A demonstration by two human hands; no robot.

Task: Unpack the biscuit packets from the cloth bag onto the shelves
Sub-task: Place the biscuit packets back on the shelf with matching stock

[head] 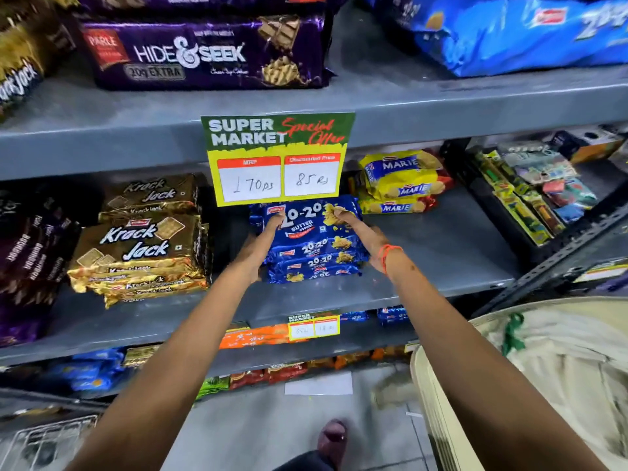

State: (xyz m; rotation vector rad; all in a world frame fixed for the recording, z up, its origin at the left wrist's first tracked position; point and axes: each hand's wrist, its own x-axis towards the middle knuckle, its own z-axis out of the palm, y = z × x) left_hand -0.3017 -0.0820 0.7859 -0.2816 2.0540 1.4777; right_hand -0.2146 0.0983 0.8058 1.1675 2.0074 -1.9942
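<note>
1. Two bare arms reach up from the bottom of my view; at 4 o'clock, nearest me, sits the cloth bag, its cream mouth open.
2. My left hand presses flat-fingered against the left side of the blue 20-20 packets, clasping them.
3. My right hand (orange thread at the wrist) grips the stack's right side, fingertips on the top packet.
4. The stack rests on the grey middle shelf, dead centre, just under the price sign at 12 o'clock.
5. Krack Jack packets lie at 9 o'clock, near the stack but apart from it.
6. Farther back, at 1 o'clock, are yellow Marie packets.
</note>
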